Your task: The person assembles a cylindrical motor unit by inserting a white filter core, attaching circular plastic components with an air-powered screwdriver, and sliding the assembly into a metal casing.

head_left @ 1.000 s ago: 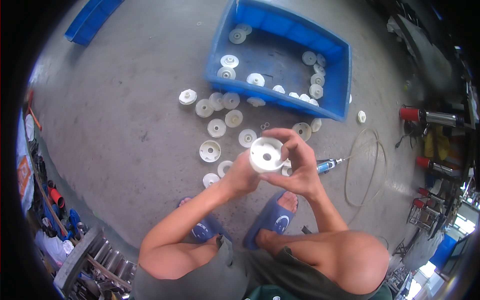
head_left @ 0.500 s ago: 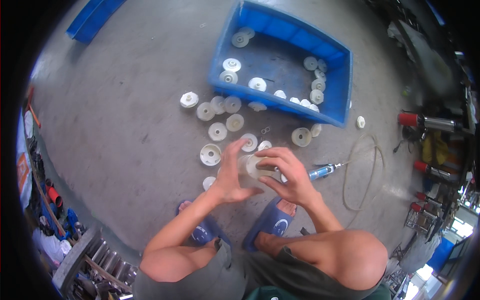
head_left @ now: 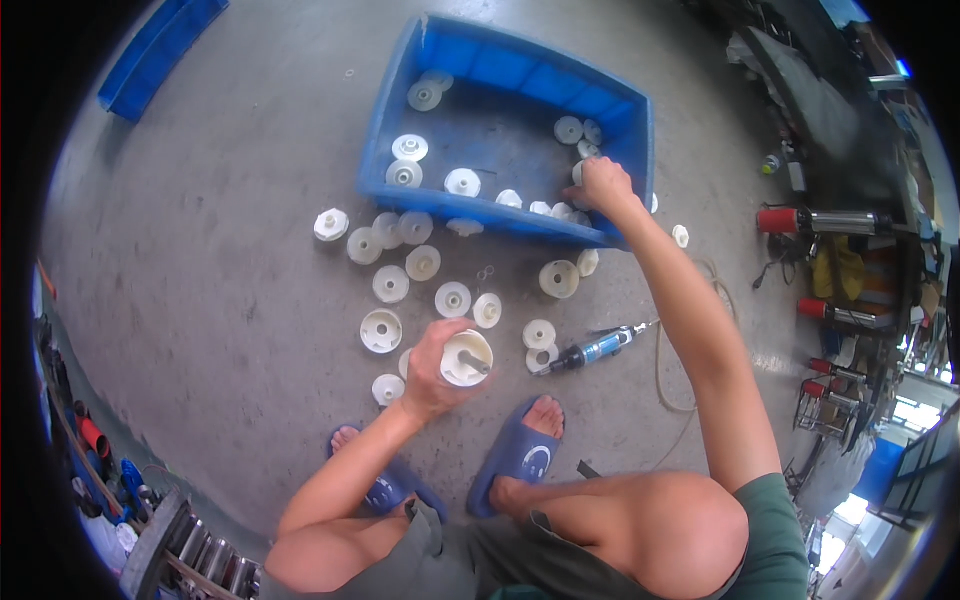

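My left hand [head_left: 432,372] is wrapped round a white plastic cup-shaped housing [head_left: 452,378], its mouth facing up. A grey metal shaft [head_left: 474,361] stands tilted inside that housing. At the right end of the blue plastic crate [head_left: 500,216], my right hand [head_left: 606,186] reaches over the near wall, fingers curled down on a white plastic disc [head_left: 579,173]; its fingertips are partly hidden. Other white discs with hubs [head_left: 462,183] lie in the crate along its near wall and at both ends.
White discs and ring-shaped caps [head_left: 381,331] lie on the grey floor between crate and feet. A blue air screwdriver [head_left: 598,348] with a hose [head_left: 660,365] lies right of them. Another blue crate [head_left: 160,55] stands far left. Red-ended cylindrical tools [head_left: 780,220] line the right side.
My right hand has left the housing, which both hands were around, and moved up and right into the crate. My left hand keeps the housing. The view has shifted, uncovering the screwdriver.
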{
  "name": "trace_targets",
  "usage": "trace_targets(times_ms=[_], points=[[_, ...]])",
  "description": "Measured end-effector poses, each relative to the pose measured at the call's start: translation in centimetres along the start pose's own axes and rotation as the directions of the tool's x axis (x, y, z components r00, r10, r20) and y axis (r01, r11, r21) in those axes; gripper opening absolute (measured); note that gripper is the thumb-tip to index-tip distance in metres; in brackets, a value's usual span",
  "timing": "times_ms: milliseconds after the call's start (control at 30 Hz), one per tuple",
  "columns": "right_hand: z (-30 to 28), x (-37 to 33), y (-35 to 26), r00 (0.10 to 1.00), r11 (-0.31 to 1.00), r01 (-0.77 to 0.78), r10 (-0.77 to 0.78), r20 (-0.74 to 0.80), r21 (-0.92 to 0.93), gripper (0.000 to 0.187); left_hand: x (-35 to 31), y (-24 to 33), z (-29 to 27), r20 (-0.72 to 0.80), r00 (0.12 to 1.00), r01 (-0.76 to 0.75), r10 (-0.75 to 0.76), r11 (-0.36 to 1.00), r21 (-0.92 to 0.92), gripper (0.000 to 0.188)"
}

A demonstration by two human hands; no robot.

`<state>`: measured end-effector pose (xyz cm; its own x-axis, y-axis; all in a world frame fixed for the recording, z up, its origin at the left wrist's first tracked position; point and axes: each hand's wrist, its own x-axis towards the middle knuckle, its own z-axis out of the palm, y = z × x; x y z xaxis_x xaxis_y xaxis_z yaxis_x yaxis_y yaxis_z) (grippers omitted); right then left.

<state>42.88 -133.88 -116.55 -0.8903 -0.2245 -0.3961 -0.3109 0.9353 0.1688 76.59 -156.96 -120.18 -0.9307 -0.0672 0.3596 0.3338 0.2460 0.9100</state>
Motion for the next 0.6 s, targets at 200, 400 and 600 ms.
trace_targets(times_ms=[200,400,600], points=[[-1.8,-0.2,0.2,0.989,0.973,-0.036,0.067,-0.131,0.228,0.047,-0.8,-0.6,0.2,-0.09,0.996,-0.01,0.003,0.997,-0.076,0.081],[-8.2,-15.4,-4.1,0.956,-0.457,0.011,-0.256,-0.143,0.889,0.03,0.2,-0.2,0.4,-0.074,0.996,-0.038,0.041,0.998,0.041,0.077],[-2.3,-22.4,-12.5,0.966,-0.656,-0.259,-0.173,0.192,0.709,0.034,0.5,-0.5,1.5,-0.09,0.995,0.041,-0.036,0.998,0.048,0.078]])
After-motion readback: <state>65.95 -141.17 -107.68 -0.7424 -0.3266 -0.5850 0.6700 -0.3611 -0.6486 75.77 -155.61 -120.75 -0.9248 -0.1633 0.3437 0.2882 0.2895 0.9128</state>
